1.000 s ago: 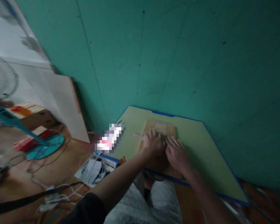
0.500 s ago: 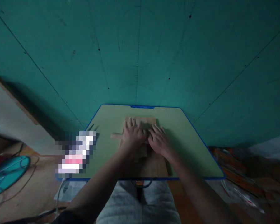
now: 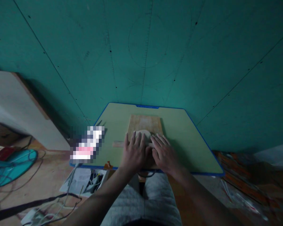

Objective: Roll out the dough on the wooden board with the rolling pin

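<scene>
A wooden board (image 3: 145,123) lies on a low green table with a blue rim (image 3: 193,142). On the board sits a pale flat round of dough (image 3: 143,134), partly hidden by my fingers. My left hand (image 3: 135,151) and my right hand (image 3: 164,153) lie side by side, fingers stretched flat, pressing down on a wooden rolling pin (image 3: 117,144) whose left end sticks out past my left hand. The pin rests at the near part of the board.
A teal wall (image 3: 146,53) stands right behind the table. A blurred-out object (image 3: 87,144) lies on the table's left edge. On the floor at left are a teal fan base (image 3: 8,168), cables and papers (image 3: 82,180). My grey-clad knees are under the table's near edge.
My hands and the rolling pin have drawn back toward me along the board, uncovering the dough and the board's far part. The camera has swung from the left to face the table.
</scene>
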`<action>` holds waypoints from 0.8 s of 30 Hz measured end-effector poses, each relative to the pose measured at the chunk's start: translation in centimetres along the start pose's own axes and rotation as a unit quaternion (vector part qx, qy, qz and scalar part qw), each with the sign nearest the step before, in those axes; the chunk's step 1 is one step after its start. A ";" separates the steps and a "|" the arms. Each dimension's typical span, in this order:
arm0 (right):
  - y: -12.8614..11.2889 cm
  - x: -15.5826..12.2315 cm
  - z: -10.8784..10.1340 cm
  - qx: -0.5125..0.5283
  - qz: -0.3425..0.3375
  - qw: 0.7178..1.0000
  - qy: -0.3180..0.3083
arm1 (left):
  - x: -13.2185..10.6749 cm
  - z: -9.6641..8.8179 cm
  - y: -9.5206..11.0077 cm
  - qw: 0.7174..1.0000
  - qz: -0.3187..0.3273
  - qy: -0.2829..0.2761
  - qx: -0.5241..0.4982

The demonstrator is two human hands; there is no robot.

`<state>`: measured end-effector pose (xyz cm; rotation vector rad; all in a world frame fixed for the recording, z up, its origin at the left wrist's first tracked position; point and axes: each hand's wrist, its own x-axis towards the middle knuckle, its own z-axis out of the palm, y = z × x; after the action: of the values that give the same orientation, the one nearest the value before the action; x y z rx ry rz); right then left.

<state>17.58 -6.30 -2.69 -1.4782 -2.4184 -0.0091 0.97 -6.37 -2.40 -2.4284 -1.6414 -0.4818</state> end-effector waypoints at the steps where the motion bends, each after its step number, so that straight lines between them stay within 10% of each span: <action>1: 0.0 0.1 -0.1 0.000 -0.004 1.000 0.003 | -0.1 -0.2 -0.5 1.000 0.002 -0.008 -0.003; 9: 0.3 4.3 -0.7 -0.038 0.043 0.998 -0.026 | 1.6 -0.3 -4.4 0.998 -0.041 -0.045 -0.009; 16: -0.1 12.3 0.2 -0.011 0.123 0.989 -0.087 | -0.1 0.3 -3.7 0.991 0.085 -0.083 -0.060; 24: -4.7 18.2 1.8 0.029 0.187 0.978 -0.087 | -2.5 1.4 -3.3 0.997 -0.034 -0.056 -0.041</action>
<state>5.32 7.61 1.11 -1.9533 -2.2022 0.2826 -2.71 -6.82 -4.73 -2.5074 -1.7880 -0.4390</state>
